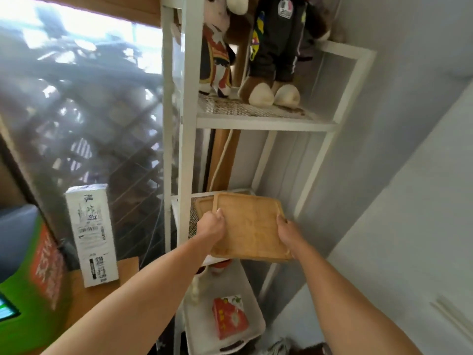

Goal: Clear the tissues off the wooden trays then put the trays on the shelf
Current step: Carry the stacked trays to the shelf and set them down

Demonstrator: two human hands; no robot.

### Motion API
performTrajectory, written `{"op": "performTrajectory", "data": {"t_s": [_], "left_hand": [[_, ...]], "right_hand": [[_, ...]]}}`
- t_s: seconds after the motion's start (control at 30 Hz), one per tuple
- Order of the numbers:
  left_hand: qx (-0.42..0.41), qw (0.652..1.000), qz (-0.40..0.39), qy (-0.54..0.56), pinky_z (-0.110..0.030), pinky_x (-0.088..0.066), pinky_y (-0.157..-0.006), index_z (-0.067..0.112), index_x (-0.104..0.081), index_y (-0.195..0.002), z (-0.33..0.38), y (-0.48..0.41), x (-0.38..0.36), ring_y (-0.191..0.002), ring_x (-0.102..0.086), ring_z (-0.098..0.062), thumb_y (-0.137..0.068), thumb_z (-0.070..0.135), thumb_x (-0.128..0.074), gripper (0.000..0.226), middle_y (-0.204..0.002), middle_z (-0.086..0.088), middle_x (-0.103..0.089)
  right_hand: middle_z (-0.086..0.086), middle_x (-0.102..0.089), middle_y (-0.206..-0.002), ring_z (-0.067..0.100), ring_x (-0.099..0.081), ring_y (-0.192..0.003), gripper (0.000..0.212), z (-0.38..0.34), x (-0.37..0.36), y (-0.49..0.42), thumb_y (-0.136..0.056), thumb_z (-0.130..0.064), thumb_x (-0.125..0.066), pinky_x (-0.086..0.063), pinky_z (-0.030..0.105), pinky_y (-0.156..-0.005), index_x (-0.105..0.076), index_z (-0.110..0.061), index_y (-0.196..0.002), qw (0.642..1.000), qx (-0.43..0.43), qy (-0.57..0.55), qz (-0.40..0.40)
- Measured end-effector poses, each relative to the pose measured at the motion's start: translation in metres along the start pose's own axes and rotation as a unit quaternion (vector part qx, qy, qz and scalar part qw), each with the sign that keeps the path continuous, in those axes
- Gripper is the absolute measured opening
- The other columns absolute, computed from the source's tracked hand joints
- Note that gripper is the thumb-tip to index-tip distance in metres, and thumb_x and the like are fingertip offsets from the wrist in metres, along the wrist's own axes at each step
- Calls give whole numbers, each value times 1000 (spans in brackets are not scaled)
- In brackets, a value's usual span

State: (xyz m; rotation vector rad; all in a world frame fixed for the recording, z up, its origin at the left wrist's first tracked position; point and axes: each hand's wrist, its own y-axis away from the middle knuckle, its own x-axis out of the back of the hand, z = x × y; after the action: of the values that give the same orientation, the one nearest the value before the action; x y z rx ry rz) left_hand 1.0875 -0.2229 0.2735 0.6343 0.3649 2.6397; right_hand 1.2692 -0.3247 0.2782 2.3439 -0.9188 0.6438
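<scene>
A light wooden tray (pixel 249 226) is held level in front of the middle level of a white metal shelf (pixel 186 155). My left hand (pixel 211 225) grips its left edge and my right hand (pixel 288 233) grips its right edge. Behind it, a second wooden tray (pixel 203 204) lies on the mesh of that middle level, mostly hidden by the held tray. No tissue lies on either tray.
Plush toys (pixel 271 55) stand on the upper shelf level. Below, a white tray (pixel 253 326) holds a red packet (pixel 229 316). A white tissue pack (pixel 92 234) stands on a wooden table at the left, by a window. A grey wall runs along the right.
</scene>
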Motion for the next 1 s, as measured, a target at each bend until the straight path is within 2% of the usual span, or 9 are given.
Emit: {"op": "performTrajectory", "data": {"t_s": [0.2, 0.23, 0.3, 0.37, 0.5, 0.63, 0.77, 0.9, 1.0], "left_hand": [[40, 995, 80, 33, -42, -45, -96, 4, -52, -129, 2, -15, -4, -110, -57, -30, -104, 42, -31, 50, -123, -16, -59], [45, 994, 90, 36, -42, -45, -96, 3, -53, -128, 1, -17, -4, -110, -58, -30, -104, 41, -31, 50, -123, -16, -60], [55, 992, 102, 45, -43, -45, -97, 3, -55, -127, -3, -21, -6, -111, -58, -31, -105, 40, -31, 50, -122, -17, -60], [60, 990, 115, 47, -43, -46, -98, 0, -57, -125, -6, -25, -8, -111, -59, -32, -105, 39, -31, 50, -122, -18, -61], [66, 986, 153, 15, -41, -46, -96, -5, -61, -120, -5, -32, -14, -109, -59, -34, -105, 36, -33, 52, -122, -22, -61], [57, 985, 158, -48, -41, -40, -99, -4, -60, -121, -5, -40, -18, -118, -54, -37, -105, 34, -32, 49, -126, -24, -59], [89, 976, 174, -97, -46, -31, -107, -1, -61, -123, -4, -45, -23, -123, -46, -33, -105, 39, -24, 57, -132, -21, -54], [120, 972, 196, -41, -52, -34, -108, 3, -61, -122, -9, -44, -26, -130, -36, -37, -104, 40, -32, 51, -142, -19, -37], [122, 974, 188, -19, -55, -33, -110, 5, -60, -122, -10, -45, -27, -132, -33, -38, -104, 40, -33, 48, -144, -18, -33]], "right_hand": [[15, -55, -135, 33, -52, -121, 68, -15, -11, -50, -98, -59, -26, -41, 39, -95, -47, -11, -141, 997, 19, 60, -37], [14, -58, -128, 31, -55, -114, 68, -16, -13, -55, -97, -60, -27, -41, 39, -91, -48, -12, -140, 997, 22, 65, -45], [5, -59, -100, 23, -56, -89, 67, -16, -19, -65, -96, -62, -28, -40, 37, -83, -53, -14, -135, 996, 27, 70, -48], [-1, -55, -86, 21, -55, -81, 66, -15, -23, -73, -94, -65, -31, -45, 39, -84, -56, -15, -130, 996, 23, 60, -60], [7, -63, -100, 30, -62, -99, 65, -17, -26, -86, -92, -66, -36, -47, 51, -97, -60, -15, -123, 995, 21, 52, -84], [13, -63, -118, 34, -59, -110, 66, -18, -27, -95, -92, -65, -39, -43, 54, -102, -56, -15, -131, 995, 19, 45, -89], [14, -57, -132, 35, -54, -119, 68, -15, -26, -101, -92, -64, -40, -41, 53, -105, -50, -15, -138, 994, -2, 42, -98], [15, -56, -135, 35, -53, -121, 69, -11, -28, -105, -92, -63, -42, -40, 55, -105, -48, -14, -140, 993, -9, 21, -117], [15, -56, -135, 35, -53, -121, 67, -12, -29, -106, -93, -62, -42, -40, 54, -106, -48, -14, -140, 992, -8, 15, -123]]}}
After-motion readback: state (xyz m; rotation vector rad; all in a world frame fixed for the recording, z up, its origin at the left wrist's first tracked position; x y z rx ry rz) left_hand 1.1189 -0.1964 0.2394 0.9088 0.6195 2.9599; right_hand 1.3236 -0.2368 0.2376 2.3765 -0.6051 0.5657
